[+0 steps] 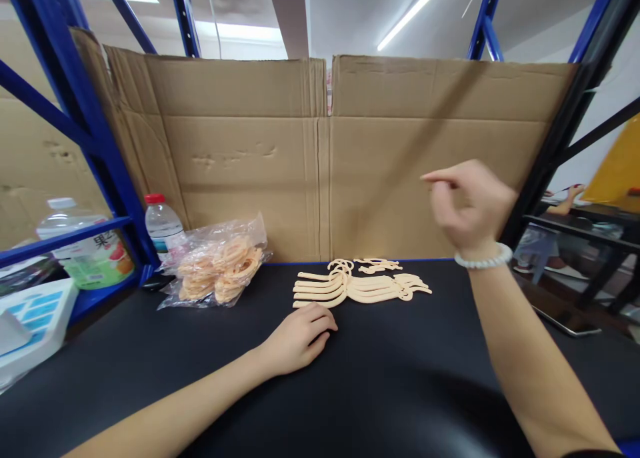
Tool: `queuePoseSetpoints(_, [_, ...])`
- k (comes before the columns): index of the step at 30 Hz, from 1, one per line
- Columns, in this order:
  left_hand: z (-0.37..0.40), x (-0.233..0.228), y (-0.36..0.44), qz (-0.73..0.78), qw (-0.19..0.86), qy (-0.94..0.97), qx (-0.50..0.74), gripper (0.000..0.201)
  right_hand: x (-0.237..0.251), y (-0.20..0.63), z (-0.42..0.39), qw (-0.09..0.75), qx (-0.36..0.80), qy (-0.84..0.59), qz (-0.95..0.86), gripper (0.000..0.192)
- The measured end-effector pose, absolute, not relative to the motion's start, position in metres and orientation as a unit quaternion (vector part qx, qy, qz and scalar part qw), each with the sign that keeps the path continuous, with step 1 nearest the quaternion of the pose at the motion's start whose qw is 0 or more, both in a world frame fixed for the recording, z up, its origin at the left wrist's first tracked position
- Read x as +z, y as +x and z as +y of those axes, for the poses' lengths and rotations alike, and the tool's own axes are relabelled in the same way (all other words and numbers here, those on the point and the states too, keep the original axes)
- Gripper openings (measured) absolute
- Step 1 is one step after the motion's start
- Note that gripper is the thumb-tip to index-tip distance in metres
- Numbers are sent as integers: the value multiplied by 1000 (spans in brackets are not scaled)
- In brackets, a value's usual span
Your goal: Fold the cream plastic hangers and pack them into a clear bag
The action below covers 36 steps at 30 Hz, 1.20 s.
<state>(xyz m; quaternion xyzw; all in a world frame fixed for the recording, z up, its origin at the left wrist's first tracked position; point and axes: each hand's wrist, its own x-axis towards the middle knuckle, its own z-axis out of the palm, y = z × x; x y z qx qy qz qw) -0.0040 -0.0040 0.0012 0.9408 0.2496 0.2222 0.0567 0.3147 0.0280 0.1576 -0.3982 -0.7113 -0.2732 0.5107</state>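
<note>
My left hand (303, 338) lies palm down on the black tabletop, its fingers loosely bent and a little apart, holding nothing that I can see. Just beyond its fingertips is a group of cream-coloured curved strips (373, 289), laid side by side, with loops near their middle and right end. Smaller cream pieces (381, 266) lie behind them. Raised above the table at the right, my right hand (473, 205) is slightly blurred. Its index finger points left and the other fingers are curled in, with nothing visible in them. A pale bead bracelet (484, 256) circles that wrist.
A clear plastic bag (220, 261) of peach-coloured rings stands at the back left beside a red-capped bottle (164, 228). Cardboard panels (250, 178) wall the back. Blue rack posts (95, 131) stand left and right. A phone-like flat object (567, 321) lies far right.
</note>
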Motion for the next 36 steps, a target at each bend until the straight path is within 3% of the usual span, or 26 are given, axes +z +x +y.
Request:
queuePoseSetpoints(2, [-4,1,-4,249,55,941,222,24,143,315,54,376,-146,-508,-761,25])
queuePoseSetpoints(4, [-4,2,-3,251,53,941,221,24,118,318,83,188,2,-582,-791,23])
queuePoseSetpoints(8, [-4,2,-3,262,55,938,220,23,64,328,123,75,79,-614,-782,14])
queuePoseSetpoints(10, [-4,1,-3,261,58,938,220,23,47,332,131,53,90,-627,-772,19])
queuePoseSetpoints(19, [-2,1,-3,253,64,942,212,26,40,343,133,102,81,-629,-767,20])
queuePoseSetpoints(23, [-2,2,-4,252,73,940,217,26,52,347,132,173,56,-622,-762,8])
queuePoseSetpoints(27, [-5,4,-4,257,106,933,229,25,73,346,125,262,44,-609,-748,14])
queuePoseSetpoints(30, [-12,4,1,291,206,893,275,21,89,336,117,319,78,-587,-740,14])
queuePoseSetpoints(33, [-21,2,9,321,396,798,321,18,103,315,104,353,140,-546,-747,15])
queuePoseSetpoints(36, [-24,-1,14,313,547,694,349,30,113,285,85,400,276,-468,-738,17])
